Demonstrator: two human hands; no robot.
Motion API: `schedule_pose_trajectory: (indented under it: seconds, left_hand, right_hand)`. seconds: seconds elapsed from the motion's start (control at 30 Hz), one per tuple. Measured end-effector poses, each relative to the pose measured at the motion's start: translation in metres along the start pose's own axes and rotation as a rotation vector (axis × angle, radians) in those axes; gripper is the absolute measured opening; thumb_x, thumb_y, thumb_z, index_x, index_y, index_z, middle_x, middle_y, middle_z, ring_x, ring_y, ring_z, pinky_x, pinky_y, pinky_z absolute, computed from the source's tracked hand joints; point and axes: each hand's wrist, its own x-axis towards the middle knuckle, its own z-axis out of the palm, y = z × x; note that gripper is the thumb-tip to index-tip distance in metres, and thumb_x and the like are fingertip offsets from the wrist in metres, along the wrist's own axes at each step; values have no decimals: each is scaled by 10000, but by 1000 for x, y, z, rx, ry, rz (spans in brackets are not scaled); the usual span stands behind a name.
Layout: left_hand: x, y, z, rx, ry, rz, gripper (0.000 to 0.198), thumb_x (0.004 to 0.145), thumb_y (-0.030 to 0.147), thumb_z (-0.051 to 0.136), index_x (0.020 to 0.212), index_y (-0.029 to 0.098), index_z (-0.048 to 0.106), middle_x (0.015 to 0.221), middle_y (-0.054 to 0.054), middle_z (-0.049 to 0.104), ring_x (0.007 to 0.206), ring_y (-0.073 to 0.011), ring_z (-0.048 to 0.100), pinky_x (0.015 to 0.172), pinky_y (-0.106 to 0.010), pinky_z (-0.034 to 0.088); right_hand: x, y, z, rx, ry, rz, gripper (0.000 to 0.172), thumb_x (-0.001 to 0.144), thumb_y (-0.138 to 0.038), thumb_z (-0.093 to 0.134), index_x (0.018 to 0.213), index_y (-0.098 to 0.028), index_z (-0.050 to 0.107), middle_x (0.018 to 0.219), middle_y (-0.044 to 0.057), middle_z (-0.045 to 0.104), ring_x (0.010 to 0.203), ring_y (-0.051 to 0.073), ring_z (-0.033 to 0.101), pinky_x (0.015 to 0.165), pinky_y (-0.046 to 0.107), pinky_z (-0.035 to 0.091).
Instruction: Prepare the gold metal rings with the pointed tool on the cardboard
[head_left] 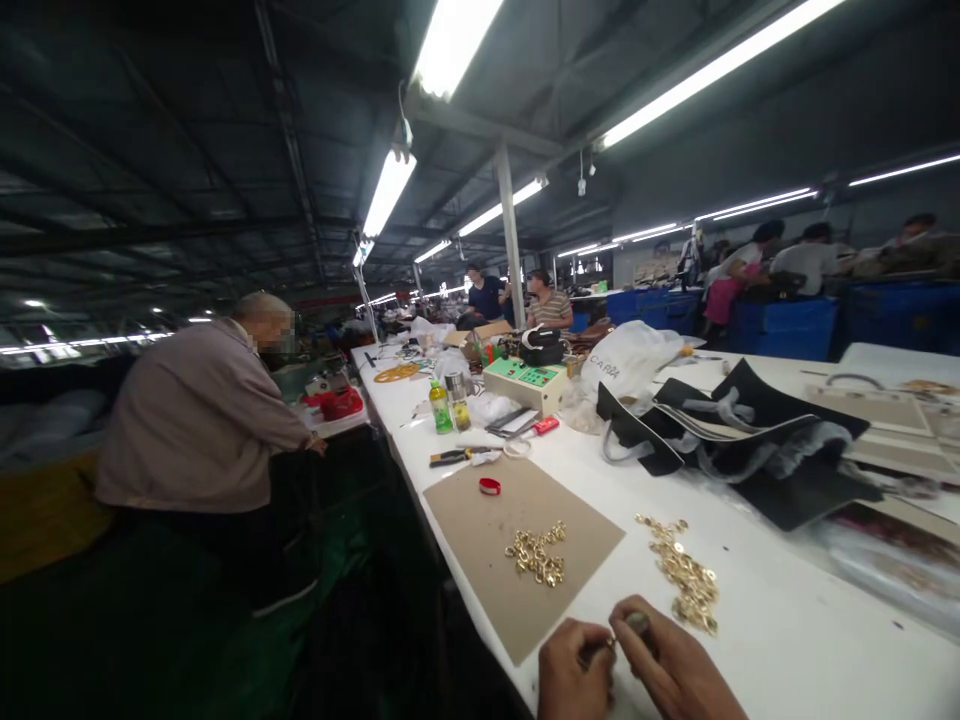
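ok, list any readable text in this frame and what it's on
"CARA": what the dark print on the white plastic bag seems to read; the first letters are less sure.
Green control box: buttons and panel marks, too small to read.
Green bottle and jar: labels blurred, unreadable.
Small part held between the left hand and right hand: no text visible.
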Motion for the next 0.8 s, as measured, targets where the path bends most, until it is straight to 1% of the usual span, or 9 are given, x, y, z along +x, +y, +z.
schedule_pose_trajectory:
  seconds: [0.1,0.2,0.37,0.43,0.5,0.57,0.63,0.73,0.8]
  left_hand:
    - [3,-10,0,64,14,53,149,781,236,707,859,185,823,850,-57,735,706,-185,663,631,-262,528]
    - [4,-14,0,118,31,81,149,774,203,699,847,194,829,820,-51,741,770,-204,683,745,-283,549]
    - [0,-3,0,110,24,40,139,806,247,703,844,205,829,852,-49,758,823,-217,700,790,-292,553]
    - [-3,5,0,125,15,33,126,804,264,720,841,203,824,846,-47,756,823,-218,697,793,-296,557]
    - [-6,10,1,131,20,24,121,803,289,739,827,199,815,833,-47,749,808,-219,688,783,-305,560]
    - [-8,13,3,131,31,34,105,801,276,738,812,197,805,836,-51,745,811,-221,681,794,-317,561]
    - [-10,12,5,136,37,72,97,796,218,705,801,195,800,841,-53,744,811,-217,676,820,-326,557]
    - [-11,10,5,144,49,135,173,771,135,642,805,194,802,837,-51,742,802,-204,670,844,-327,550]
    - [-11,10,4,136,48,135,174,767,135,642,804,192,801,831,-52,739,807,-206,670,832,-323,551]
  right_hand:
    - [3,9,4,61,68,90,499,976,-690,481,789,-243,599,677,-6,635,619,186,635,634,258,503]
    - [5,16,9,34,107,56,498,936,-706,530,770,-243,604,676,-4,638,621,186,623,631,252,501]
    - [1,8,1,-31,-18,-61,401,995,-604,483,861,-255,629,760,1,676,707,184,646,682,245,499]
    - [0,-1,-7,-39,-56,-56,370,998,-573,487,870,-256,628,764,-2,677,709,187,649,695,254,500]
    - [-1,-9,-12,-3,-73,0,377,999,-575,487,862,-252,625,750,-5,669,695,193,653,697,267,506]
    - [-2,-16,-13,45,-36,88,428,998,-615,474,825,-247,609,700,-12,649,650,197,649,673,280,502]
    - [-3,-19,-10,37,46,150,485,973,-667,493,749,-246,578,633,-18,619,598,198,629,644,291,483]
    - [-5,-20,-3,-16,128,175,512,940,-695,541,697,-244,572,586,-19,593,579,200,608,647,301,466]
    - [-5,-19,-3,9,132,154,494,946,-689,536,751,-243,617,639,-11,628,616,203,617,668,299,479]
